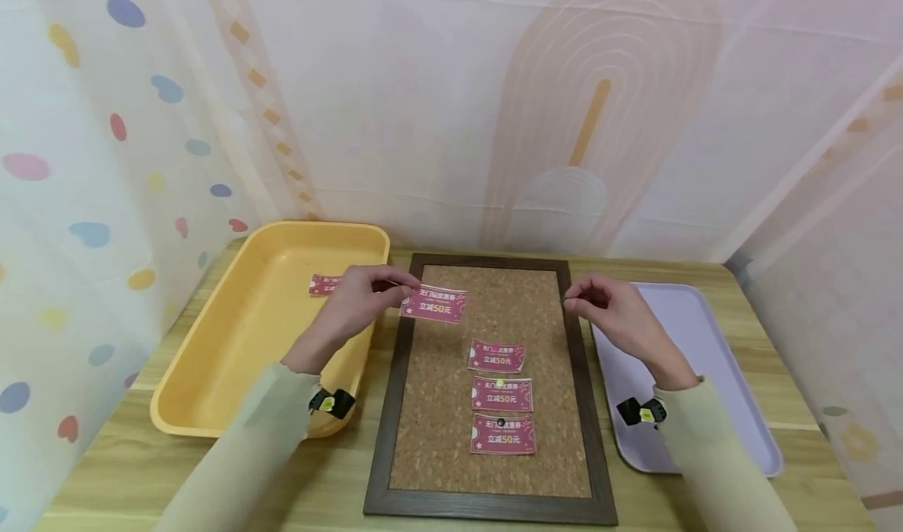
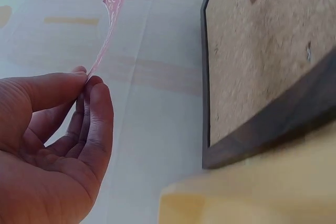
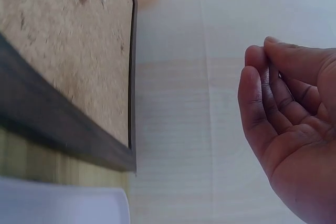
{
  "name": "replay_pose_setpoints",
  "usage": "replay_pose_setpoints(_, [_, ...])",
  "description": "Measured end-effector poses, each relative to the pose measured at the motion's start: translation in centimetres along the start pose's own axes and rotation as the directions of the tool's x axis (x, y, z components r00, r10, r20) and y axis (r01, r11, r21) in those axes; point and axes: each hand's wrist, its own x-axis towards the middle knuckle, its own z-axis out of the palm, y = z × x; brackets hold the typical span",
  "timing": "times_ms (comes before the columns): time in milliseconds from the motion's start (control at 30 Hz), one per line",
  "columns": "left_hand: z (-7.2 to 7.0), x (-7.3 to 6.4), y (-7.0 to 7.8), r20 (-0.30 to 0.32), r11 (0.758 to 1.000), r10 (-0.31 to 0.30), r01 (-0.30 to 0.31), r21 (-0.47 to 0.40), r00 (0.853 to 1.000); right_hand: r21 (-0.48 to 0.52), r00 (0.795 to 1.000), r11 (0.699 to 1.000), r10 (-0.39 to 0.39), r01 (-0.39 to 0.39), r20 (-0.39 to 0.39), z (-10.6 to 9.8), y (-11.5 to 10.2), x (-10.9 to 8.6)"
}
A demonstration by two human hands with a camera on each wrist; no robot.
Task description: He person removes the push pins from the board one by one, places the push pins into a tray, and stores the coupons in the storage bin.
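Observation:
A pink printed coupon (image 1: 433,304) is pinched at its left edge between thumb and fingers of my left hand (image 1: 358,303). It hangs over the upper left of a framed corkboard (image 1: 430,407), and the left wrist view shows it edge-on and curved. By the board's right frame, my right hand (image 1: 615,317) holds its thumb and fingertips together; nothing shows between them in the right wrist view. Lower on the cork, three similar coupons form a column: the top one (image 1: 497,356) has a pink pin, the middle one (image 1: 502,396) a yellow pin, the bottom one (image 1: 503,438) a black pin.
Left of the board stands a yellow tray (image 1: 212,344) with a coupon (image 1: 324,284) lying in it, partly behind my left hand. A lilac tray (image 1: 694,344) lies to the right, under my right forearm. A patterned curtain (image 1: 423,124) hangs behind the wooden table (image 1: 106,469).

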Motion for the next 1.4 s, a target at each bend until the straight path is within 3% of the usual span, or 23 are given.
replay_pose_setpoints(200, [-2.4,-1.2,-1.3,-0.063,0.998,-0.025,0.028,0.048,0.998,-0.014,0.999,1.000,-0.010,0.010,-0.031,-0.5,0.8,-0.4])
replay_pose_setpoints(567, [-5.9,-2.9,-2.8,-0.123,0.996,-0.077,0.081,0.028,0.989,-0.111,0.998,0.993,0.027,-0.032,-0.049,-3.0,2.9,-1.1])
replay_pose_setpoints(800, [-8.3,-3.5,-5.4,-0.156,0.997,-0.077,0.075,-0.016,0.985,-0.162,0.999,0.986,0.013,-0.022,-0.053,-4.7,4.9,-1.1])
replay_pose_setpoints(967, [-10.0,-4.0,-7.2,-0.157,0.995,-0.092,0.086,-0.045,0.983,-0.137,0.999,0.990,0.028,-0.032,-0.031,-5.2,6.1,-0.8])
replay_pose_setpoints(1167, [-11.7,-4.4,-8.6,-0.143,0.990,-0.122,0.130,0.046,0.982,-0.135,0.998,0.988,0.070,-0.070,-0.007,-5.4,6.9,-0.2])
replay_pose_setpoints(1400, [-13.0,-3.6,-10.1,-0.075,0.978,-0.209,0.209,-0.015,0.975,-0.153,0.993,0.981,0.120,-0.118,0.003,-5.4,7.7,0.2])
